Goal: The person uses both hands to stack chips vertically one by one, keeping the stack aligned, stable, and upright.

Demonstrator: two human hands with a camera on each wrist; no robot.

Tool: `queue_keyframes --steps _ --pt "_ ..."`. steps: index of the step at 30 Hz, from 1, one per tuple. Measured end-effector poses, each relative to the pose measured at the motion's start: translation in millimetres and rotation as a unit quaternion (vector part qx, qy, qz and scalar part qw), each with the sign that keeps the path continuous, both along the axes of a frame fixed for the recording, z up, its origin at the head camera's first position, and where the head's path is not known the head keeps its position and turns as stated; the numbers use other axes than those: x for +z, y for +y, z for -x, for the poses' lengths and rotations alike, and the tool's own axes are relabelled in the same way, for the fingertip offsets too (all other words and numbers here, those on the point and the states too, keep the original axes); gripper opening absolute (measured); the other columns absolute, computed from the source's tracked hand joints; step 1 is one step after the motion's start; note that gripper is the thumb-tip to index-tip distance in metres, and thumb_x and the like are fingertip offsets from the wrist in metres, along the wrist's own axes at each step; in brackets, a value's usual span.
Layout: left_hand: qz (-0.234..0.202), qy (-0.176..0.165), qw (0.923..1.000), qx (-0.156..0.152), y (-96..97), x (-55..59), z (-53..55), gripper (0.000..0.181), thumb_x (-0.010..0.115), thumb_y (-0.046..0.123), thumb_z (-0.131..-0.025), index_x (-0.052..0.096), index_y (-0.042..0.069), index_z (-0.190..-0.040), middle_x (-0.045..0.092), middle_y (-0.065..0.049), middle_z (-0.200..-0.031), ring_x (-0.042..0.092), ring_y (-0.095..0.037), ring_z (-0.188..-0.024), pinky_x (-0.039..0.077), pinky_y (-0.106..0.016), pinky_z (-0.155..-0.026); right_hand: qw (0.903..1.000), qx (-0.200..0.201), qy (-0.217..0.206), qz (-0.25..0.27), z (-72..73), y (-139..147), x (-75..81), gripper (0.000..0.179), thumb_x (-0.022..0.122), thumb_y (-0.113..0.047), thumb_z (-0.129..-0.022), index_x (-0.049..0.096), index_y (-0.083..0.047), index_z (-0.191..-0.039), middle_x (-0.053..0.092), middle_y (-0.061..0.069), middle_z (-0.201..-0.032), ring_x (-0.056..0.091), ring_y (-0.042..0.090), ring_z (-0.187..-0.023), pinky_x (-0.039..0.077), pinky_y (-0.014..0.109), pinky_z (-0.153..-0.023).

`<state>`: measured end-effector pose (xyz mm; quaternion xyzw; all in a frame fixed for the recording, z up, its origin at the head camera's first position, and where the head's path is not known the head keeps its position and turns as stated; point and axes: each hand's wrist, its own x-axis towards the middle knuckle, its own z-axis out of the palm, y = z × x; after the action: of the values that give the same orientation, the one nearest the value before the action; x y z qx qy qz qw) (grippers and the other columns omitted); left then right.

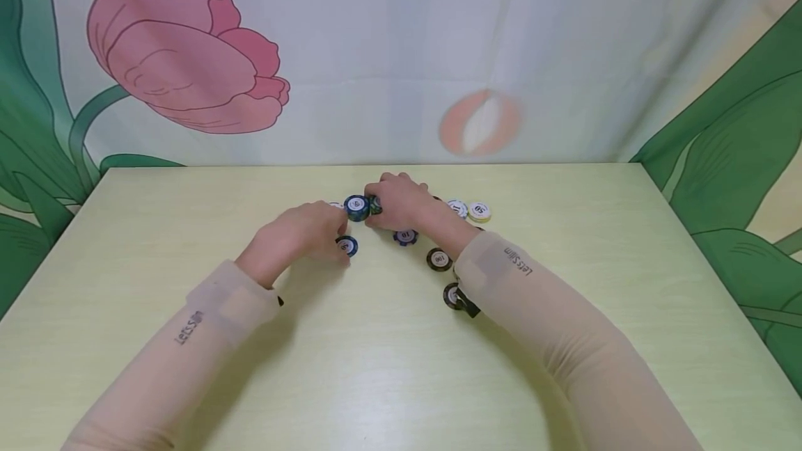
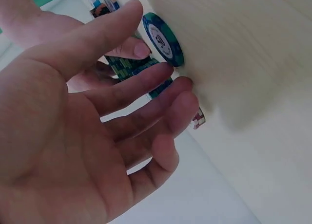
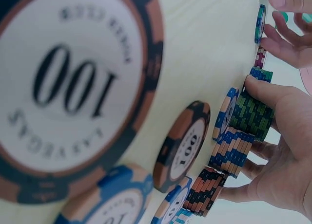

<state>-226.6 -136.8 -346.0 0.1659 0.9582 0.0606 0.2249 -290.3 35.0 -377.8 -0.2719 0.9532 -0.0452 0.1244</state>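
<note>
My left hand (image 1: 305,234) is beside a loose blue-green poker chip (image 1: 347,246) marked 50. Its thumb and fingers stand apart in the left wrist view, with the chip (image 2: 162,39) just past the fingertips. My right hand (image 1: 401,202) holds a stack of green poker chips (image 3: 252,116), its thumb on the near side and its other fingers behind. A blue-green stack (image 1: 356,207) stands just left of that one. In the right wrist view, a blue-and-tan stack (image 3: 231,152) and a black-and-brown stack (image 3: 207,191) stand along the same row, near the right fingers.
Loose black chips (image 1: 439,259) marked 100 and a blue chip (image 1: 406,236) lie in front of the row. White-faced (image 1: 457,209) and yellow-edged chips (image 1: 480,211) are at its right end. A printed curtain (image 1: 376,54) hangs behind the table (image 1: 351,381).
</note>
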Motion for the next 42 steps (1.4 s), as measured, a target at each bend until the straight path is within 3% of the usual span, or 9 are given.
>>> queue_keyframes --steps 6,15,22,29,36,42 --pt "-0.007 0.017 0.9997 -0.013 2.4 -2.4 -0.2 0.027 0.085 0.022 -0.085 0.067 0.003 -0.093 0.059 -0.008 -0.088 0.055 -0.021 -0.076 0.043 -0.033 -0.066 1.0 -0.001 0.001 -0.003 0.7 -0.5 -0.5 0.054 0.069 -0.046 -0.097 0.057 -0.024 -0.145 0.053 0.007 -0.139 0.05 0.029 -0.119 0.044 0.062 -0.097" --pt "-0.023 0.028 0.9993 -0.007 1.3 -7.4 0.4 0.021 0.082 0.017 -0.085 0.067 0.004 -0.09 0.058 -0.009 -0.084 0.054 -0.02 -0.07 0.04 -0.032 -0.061 1.0 -0.001 -0.001 -0.006 0.3 -0.6 0.0 0.054 0.068 -0.047 -0.097 0.056 -0.025 -0.145 0.053 0.007 -0.14 0.049 0.03 -0.121 0.043 0.064 -0.098" --pt "-0.014 0.039 0.999 -0.02 0.5 -9.0 0.7 0.019 0.081 0.017 -0.082 0.066 0.005 -0.085 0.056 -0.008 -0.085 0.051 -0.019 -0.069 0.039 -0.032 -0.061 1.0 -0.003 -0.004 -0.002 -0.7 -0.1 0.9 0.055 0.068 -0.047 -0.097 0.055 -0.025 -0.146 0.053 0.007 -0.139 0.05 0.029 -0.12 0.044 0.063 -0.097" --pt "-0.031 0.048 0.9981 -0.024 -3.8 -8.3 1.9 0.016 0.078 0.015 -0.079 0.064 0.007 -0.076 0.052 -0.003 -0.071 0.046 -0.016 -0.059 0.035 -0.03 -0.055 1.0 -0.002 -0.005 -0.003 -1.0 -0.3 1.3 0.055 0.068 -0.046 -0.097 0.056 -0.025 -0.146 0.053 0.007 -0.139 0.049 0.03 -0.12 0.043 0.064 -0.098" --pt "-0.068 0.081 0.9942 -0.017 -7.2 -3.6 3.8 0.014 0.075 0.015 -0.084 0.064 0.006 -0.081 0.057 -0.007 -0.075 0.05 -0.018 -0.061 0.038 -0.032 -0.057 1.0 -0.003 -0.005 0.0 -1.0 -0.3 0.8 0.053 0.068 -0.046 -0.097 0.056 -0.025 -0.144 0.053 0.006 -0.135 0.049 0.028 -0.116 0.045 0.058 -0.093" --pt "-0.089 0.12 0.9887 -0.016 -6.2 -2.4 8.4 0.017 0.075 0.013 -0.082 0.062 0.003 -0.086 0.058 -0.008 -0.079 0.052 -0.021 -0.068 0.042 -0.033 -0.06 1.0 -0.003 -0.003 -0.001 -0.5 -0.2 0.4 0.052 0.068 -0.047 -0.097 0.057 -0.025 -0.143 0.053 0.007 -0.135 0.049 0.029 -0.116 0.045 0.059 -0.094"
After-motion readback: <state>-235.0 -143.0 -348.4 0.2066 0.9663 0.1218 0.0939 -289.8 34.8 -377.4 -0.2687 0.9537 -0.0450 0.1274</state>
